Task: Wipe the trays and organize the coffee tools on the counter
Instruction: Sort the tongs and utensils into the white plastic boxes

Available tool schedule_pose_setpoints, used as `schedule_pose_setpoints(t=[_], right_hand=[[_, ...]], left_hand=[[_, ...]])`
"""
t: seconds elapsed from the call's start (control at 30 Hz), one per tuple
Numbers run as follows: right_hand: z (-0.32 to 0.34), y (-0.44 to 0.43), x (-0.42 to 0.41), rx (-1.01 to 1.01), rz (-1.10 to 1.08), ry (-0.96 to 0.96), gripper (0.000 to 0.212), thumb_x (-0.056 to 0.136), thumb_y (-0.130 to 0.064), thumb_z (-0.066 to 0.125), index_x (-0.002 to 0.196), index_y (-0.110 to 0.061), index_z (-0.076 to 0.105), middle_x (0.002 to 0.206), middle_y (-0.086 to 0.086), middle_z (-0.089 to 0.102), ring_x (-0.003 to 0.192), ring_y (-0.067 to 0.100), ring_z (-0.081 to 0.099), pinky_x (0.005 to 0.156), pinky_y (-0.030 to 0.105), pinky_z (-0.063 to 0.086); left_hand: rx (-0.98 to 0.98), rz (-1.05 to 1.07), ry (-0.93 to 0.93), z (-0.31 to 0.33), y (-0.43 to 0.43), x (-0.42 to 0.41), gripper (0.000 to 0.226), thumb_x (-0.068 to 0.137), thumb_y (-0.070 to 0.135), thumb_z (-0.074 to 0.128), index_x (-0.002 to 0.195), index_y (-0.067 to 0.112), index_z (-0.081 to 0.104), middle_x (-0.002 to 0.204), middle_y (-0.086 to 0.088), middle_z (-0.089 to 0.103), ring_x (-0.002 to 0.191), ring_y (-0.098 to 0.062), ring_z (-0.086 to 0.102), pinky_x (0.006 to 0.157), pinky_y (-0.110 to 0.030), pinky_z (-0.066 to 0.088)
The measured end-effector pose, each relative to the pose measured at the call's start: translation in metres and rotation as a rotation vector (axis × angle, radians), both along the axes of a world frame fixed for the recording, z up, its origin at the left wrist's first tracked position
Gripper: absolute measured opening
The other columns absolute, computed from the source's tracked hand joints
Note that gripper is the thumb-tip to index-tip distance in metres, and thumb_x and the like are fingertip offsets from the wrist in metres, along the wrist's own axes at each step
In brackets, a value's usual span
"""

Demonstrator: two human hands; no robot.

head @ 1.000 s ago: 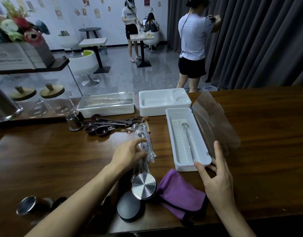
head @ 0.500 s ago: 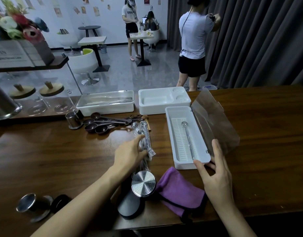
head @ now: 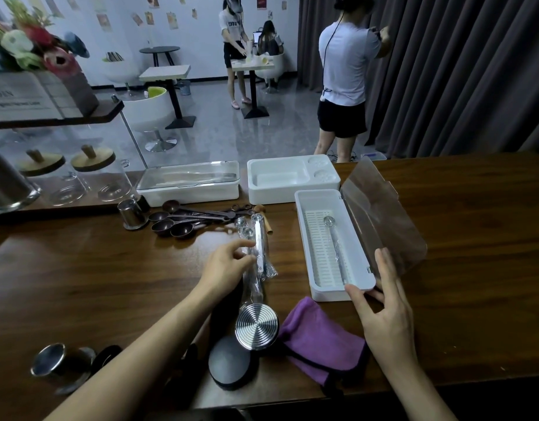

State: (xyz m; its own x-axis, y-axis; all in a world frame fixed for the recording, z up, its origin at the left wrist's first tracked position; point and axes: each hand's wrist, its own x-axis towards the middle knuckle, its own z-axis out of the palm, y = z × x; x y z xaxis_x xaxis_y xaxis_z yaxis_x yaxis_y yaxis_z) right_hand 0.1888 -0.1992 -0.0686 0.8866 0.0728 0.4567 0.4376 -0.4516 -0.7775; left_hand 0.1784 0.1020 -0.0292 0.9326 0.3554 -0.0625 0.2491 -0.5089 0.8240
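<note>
The left grip, a bare hand, reaches across the dark wooden bench and pinches one of the plastic-wrapped steel spoons between thumb and fingertips. These spoons lie side by side near the middle of the bench, bowls pointing away from the person.

The right grip is released. Its thumb rests on the near end of the long white tray, and its straight fingers stand against the near edge of the clear lid. The lid is swung open and leans off to the right. Inside the tray, one wrapped spoon lies lengthwise on the slotted insert.

A purple cloth lies crumpled just in front of that tray, between the two forearms. Touching its left edge is a tamper with a ridged steel face, and a black disc lies just nearer the bench edge.

Farther back, dark measuring spoons fan out beside a small steel cup. Behind them sit a lidded white tray and, to its right, an uncovered white moulded tray.
</note>
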Motion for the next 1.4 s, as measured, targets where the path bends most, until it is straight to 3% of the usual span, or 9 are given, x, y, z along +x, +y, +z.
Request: schedule_pose_setpoints(t=[0.27,0.37,0.47,0.57,0.73,0.87,1.0,1.23,1.4], right_hand=[[0.001,0.0,-0.001,0.005,-0.005,0.005,0.081,0.086,-0.048,0.064,0.157,-0.039,0.026,0.165,-0.02,0.019,0.147,0.018,0.037,0.1,0.053,0.053],[0.0,0.0,0.0,0.008,-0.006,0.004,0.081,0.086,-0.048,0.065,0.157,-0.037,0.027,0.165,-0.02,0.02,0.147,0.018,0.037,0.1,0.053,0.053],[0.0,0.0,0.0,0.012,-0.008,0.011,0.081,0.086,-0.047,0.065,0.157,-0.032,0.029,0.165,-0.018,0.02,0.146,0.018,0.038,0.098,0.051,0.055],[0.001,0.0,-0.001,0.014,-0.003,0.01,0.081,0.086,-0.046,0.065,0.157,-0.031,0.03,0.165,-0.017,0.02,0.144,0.02,0.041,0.099,0.05,0.055],[-0.001,0.0,0.0,0.021,-0.003,0.015,0.081,0.086,-0.046,0.065,0.158,-0.029,0.03,0.165,-0.016,0.021,0.145,0.021,0.04,0.099,0.051,0.054],[-0.001,0.0,0.0,0.008,-0.005,0.012,0.081,0.087,-0.048,0.064,0.158,-0.033,0.028,0.165,-0.016,0.021,0.148,0.014,0.034,0.099,0.051,0.054],[0.0,-0.001,0.0,-0.004,-0.008,0.008,0.08,0.087,-0.048,0.064,0.157,-0.036,0.028,0.165,-0.017,0.021,0.148,0.013,0.034,0.099,0.051,0.054],[-0.001,-0.001,0.0,-0.014,-0.011,0.005,0.08,0.086,-0.048,0.064,0.157,-0.032,0.03,0.165,-0.02,0.018,0.148,0.017,0.035,0.099,0.053,0.053],[0.0,0.0,-0.002,0.019,0.002,0.017,0.081,0.087,-0.05,0.064,0.158,-0.034,0.028,0.164,-0.023,0.019,0.146,0.019,0.037,0.101,0.052,0.053]], left_hand=[[0.0,0.004,-0.009,0.003,-0.001,0.002,0.025,0.092,0.017,0.07,0.115,0.023,0.074,0.096,0.012,0.072,0.092,0.007,0.063,0.075,-0.006,0.046],[0.037,0.025,0.008,0.003,-0.004,0.004,0.025,0.09,0.021,0.073,0.115,0.024,0.072,0.092,0.009,0.072,0.087,0.001,0.066,0.066,-0.002,0.042],[0.201,0.016,0.007,0.004,-0.009,0.005,0.044,0.088,0.038,0.076,0.13,0.033,0.064,0.1,0.008,0.074,0.086,-0.004,0.067,0.061,-0.01,0.038],[0.421,0.009,0.021,0.006,-0.014,0.009,0.063,0.086,0.053,0.073,0.143,0.034,0.054,0.105,0.007,0.075,0.099,-0.016,0.069,0.07,-0.027,0.041],[0.568,-0.006,0.046,0.006,-0.022,0.019,0.078,0.084,0.058,0.072,0.151,0.032,0.043,0.111,0.001,0.073,0.107,-0.024,0.067,0.08,-0.033,0.048],[0.468,0.003,0.059,0.003,-0.023,0.021,0.069,0.085,0.042,0.074,0.147,0.033,0.047,0.101,0.0,0.074,0.097,-0.023,0.068,0.072,-0.029,0.042],[0.215,-0.025,0.025,-0.001,-0.018,0.018,0.047,0.087,0.028,0.074,0.132,0.035,0.059,0.079,0.006,0.07,0.068,-0.004,0.064,0.054,-0.013,0.04],[-0.067,-0.015,-0.095,0.005,-0.006,0.015,0.032,0.089,0.026,0.074,0.119,0.036,0.071,0.084,0.009,0.071,0.071,0.004,0.064,0.074,-0.025,0.049],[-0.099,-0.037,-0.211,0.032,-0.017,0.033,0.034,0.088,0.031,0.076,0.122,0.031,0.073,0.097,0.009,0.073,0.087,0.003,0.066,0.078,-0.015,0.046]])
